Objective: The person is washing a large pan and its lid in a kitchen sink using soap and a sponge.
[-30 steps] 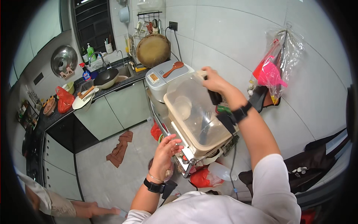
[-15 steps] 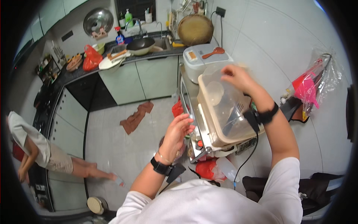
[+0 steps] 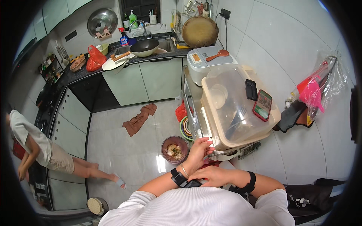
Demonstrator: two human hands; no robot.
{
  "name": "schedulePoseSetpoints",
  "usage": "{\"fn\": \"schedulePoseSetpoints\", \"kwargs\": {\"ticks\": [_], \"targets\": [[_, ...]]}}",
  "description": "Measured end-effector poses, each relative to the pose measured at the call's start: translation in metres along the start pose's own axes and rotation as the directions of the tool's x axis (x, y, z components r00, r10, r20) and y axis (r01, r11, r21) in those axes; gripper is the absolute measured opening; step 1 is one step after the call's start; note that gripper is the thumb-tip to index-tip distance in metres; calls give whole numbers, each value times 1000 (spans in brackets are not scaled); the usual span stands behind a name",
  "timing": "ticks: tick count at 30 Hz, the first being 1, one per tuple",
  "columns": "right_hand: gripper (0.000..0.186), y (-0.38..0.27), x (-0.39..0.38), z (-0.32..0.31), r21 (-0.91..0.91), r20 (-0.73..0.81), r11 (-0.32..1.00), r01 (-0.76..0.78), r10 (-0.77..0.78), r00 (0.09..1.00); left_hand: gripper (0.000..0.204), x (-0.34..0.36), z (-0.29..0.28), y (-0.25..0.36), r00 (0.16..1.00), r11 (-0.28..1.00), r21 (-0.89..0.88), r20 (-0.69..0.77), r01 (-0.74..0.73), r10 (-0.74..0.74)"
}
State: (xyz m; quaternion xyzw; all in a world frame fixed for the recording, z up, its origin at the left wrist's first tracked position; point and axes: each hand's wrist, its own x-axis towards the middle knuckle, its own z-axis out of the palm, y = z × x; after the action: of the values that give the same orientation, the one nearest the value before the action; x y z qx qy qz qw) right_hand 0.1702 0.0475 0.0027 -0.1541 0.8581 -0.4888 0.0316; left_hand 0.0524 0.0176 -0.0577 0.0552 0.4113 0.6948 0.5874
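My left hand (image 3: pixel 197 155) is held out near the front corner of a cart, its fingers loosely bent and apart with nothing in them. My right hand (image 3: pixel 211 175) reaches across in front of my shirt. Its fingers close over the black wrist strap (image 3: pixel 178 177) with a boxy device on my left wrist; the fingertips are partly hidden. Another black strap (image 3: pixel 249 182) circles my right forearm. Beyond my hands, a beige bin (image 3: pixel 222 145) with a clear lid (image 3: pixel 233 98) stands on the cart. A phone in a red case (image 3: pixel 263 105) and a small black object (image 3: pixel 251 89) lie on that lid.
A bucket of food scraps (image 3: pixel 174 150) stands on the floor left of the cart. A brown cloth (image 3: pixel 139 119) lies farther off. Behind the bin sits a rice cooker (image 3: pixel 207 67) with a red-brown paddle (image 3: pixel 217 55). Another person (image 3: pixel 49 147) stands at the left counter.
My right hand has come back from above the bin's lid to my left wrist. My left hand has moved right and down. The phone and scrap bucket now show fully.
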Motion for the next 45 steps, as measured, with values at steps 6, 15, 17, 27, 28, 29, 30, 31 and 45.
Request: {"fn": "schedulePoseSetpoints", "kwargs": {"ticks": [6, 15, 17, 27, 28, 29, 30, 31, 45], "targets": [[50, -2, -18, -30, 73, 137, 954, -291, 280, 950, 33, -1, 12, 4, 995, 995, 38, 40, -91, 89], [44, -7, -52, -238, -246, -935, 515, -821, 98, 341, 33, 10, 5, 15, 997, 998, -2, 44, -56, 56], [46, 27, -66, -254, -360, -915, 306, -881, 69, 398, 30, 13, 11, 15, 998, 999, 37, 66, -28, 25], [34, 13, -19, -155, 409, -771, 911, -62, 380, 511, 55, -19, 98, 74, 353, 251, 347, 935, -904, -25], [34, 14, -18, -142, 493, -697, 867, -76, 446, 562, 58, -26, 105, 74, 438, 314, 575, 800, -756, -410], [33, 25, -18, -127, 527, -674, 849, -42, 448, 587, 56, -24, 101, 59, 354, 295, 465, 864, -835, -359], [32, 35, -20, -113, 557, -654, 830, -12, 447, 611, 54, -25, 94, 42, 255, 270, 341, 917, -900, -308], [31, 38, -24, -101, 624, -626, 781, 18, 487, 609, 53, -29, 94, 34, 274, 255, 385, 883, -887, -380], [23, 38, -66, -21, 831, -547, 495, 253, 649, 528, 41, -25, 132, 53, 169, 218, 562, 556, -798, -814]]}}
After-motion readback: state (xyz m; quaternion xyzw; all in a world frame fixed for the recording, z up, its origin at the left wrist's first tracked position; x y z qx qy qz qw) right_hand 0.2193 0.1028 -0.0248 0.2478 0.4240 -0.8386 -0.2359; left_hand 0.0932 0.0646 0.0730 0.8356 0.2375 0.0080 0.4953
